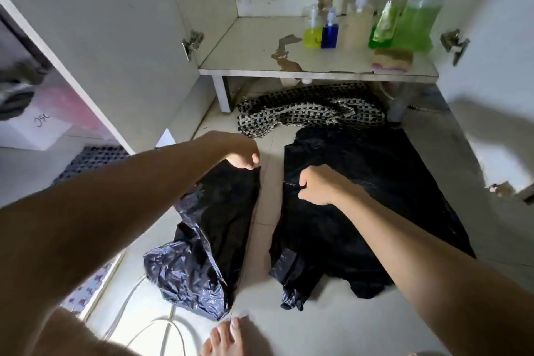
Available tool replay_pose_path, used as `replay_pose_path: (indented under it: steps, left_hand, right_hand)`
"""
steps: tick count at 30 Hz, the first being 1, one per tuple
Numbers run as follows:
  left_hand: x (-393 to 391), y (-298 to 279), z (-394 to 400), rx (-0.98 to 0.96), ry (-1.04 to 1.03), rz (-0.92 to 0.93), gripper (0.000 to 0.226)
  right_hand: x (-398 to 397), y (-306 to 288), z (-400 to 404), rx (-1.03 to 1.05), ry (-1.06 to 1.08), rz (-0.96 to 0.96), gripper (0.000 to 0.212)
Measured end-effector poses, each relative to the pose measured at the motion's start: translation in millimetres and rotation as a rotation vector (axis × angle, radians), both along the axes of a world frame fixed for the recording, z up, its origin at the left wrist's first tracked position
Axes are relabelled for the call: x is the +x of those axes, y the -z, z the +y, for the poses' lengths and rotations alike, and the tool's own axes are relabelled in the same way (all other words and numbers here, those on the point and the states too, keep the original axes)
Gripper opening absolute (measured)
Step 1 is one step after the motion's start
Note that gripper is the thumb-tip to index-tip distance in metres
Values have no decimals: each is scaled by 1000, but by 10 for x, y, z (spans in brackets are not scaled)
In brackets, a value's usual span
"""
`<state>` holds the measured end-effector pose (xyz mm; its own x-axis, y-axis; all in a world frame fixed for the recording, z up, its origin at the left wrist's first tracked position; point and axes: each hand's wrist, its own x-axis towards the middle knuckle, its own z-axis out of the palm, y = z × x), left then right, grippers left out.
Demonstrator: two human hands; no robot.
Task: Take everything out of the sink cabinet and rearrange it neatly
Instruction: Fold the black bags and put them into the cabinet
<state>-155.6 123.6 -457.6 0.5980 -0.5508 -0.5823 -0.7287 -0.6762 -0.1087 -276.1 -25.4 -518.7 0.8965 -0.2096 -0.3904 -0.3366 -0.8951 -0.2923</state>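
We crouch before open cabinet (pixel 318 69). Left hand (pixel 242 154) pinches top edge of narrow black bag (pixel 213 228) on floor. Right hand (pixel 318 186) closed, pinching edge of wide black bag (pixel 375 196) spread flat beside it. We judge rearranging well along: bottles (pixel 375 26) lined at shelf back right, sponge (pixel 391 59) before them. Left for us: fold bags, stow them, deal with checkered mat (pixel 306 111) under shelf.

The green bottles (pixel 416 20) run off the top edge, and the box's handwritten label (pixel 42 118) is unreadable.
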Motion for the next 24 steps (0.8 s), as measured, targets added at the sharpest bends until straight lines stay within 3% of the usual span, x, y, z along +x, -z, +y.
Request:
replay_pose_path:
  steps: [3, 5, 7, 12, 14, 17, 21, 24]
  left_hand:
    - [105, -65, 461, 7, -38, -18, 42]
    - [121, 87, 749, 99, -104, 2, 46]
    - [159, 320, 1000, 177, -200, 37, 49]
    - [224, 860, 1405, 140, -464, 207, 58]
    - [226, 989, 1527, 60, -638, 309, 60]
    - [256, 1083, 1603, -49, -782, 416, 57]
    - [276, 1057, 1556, -208, -832, 465, 60]
    - [321, 962, 1542, -272, -807, 373, 52]
  right_hand:
    - [224, -6, 531, 147, -102, -28, 21]
    - [288, 93, 847, 194, -128, -12, 37]
    - [309, 253, 1115, 217, -154, 47, 40]
    - [301, 661, 1655, 185, -166, 59, 69]
    - [305, 810, 1791, 157, -152, 92, 54]
    - [317, 1018, 1858, 213, -146, 183, 14]
    - [347, 1056, 1792, 362, -70, 59, 18]
    - [419, 851, 1680, 426, -71, -118, 18]
